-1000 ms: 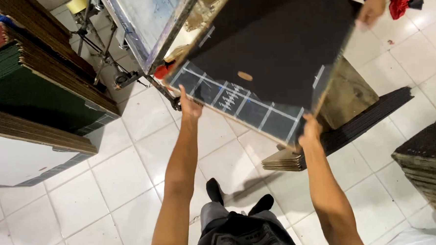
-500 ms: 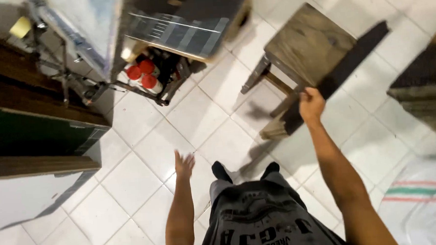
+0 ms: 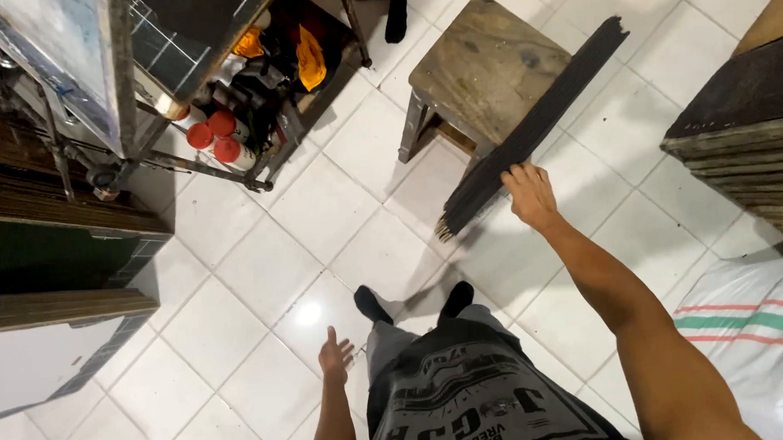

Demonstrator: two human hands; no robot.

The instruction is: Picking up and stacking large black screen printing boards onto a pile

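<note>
Right hand on a stack of dark sheets beside a wooden stool

Right hand (image 3: 529,195) grasps the dark sheet stack (image 3: 528,130), which leans on the wooden stool (image 3: 481,62), long axis lower-left to upper-right; left hand (image 3: 334,357) released, fingers spread; red-capped cans (image 3: 216,138) under the metal table (image 3: 121,73); striped white sack (image 3: 753,336) right.

White tiled floor (image 3: 261,252), wooden stool (image 3: 482,66) standing on it, striped white sack (image 3: 757,336) at right

The stack of dark flat sheets (image 3: 529,135) I'm touching leans edge-on against the wooden stool (image 3: 486,62), slanting down to the white tiled floor (image 3: 321,214), lower ends slightly frayed.
</note>
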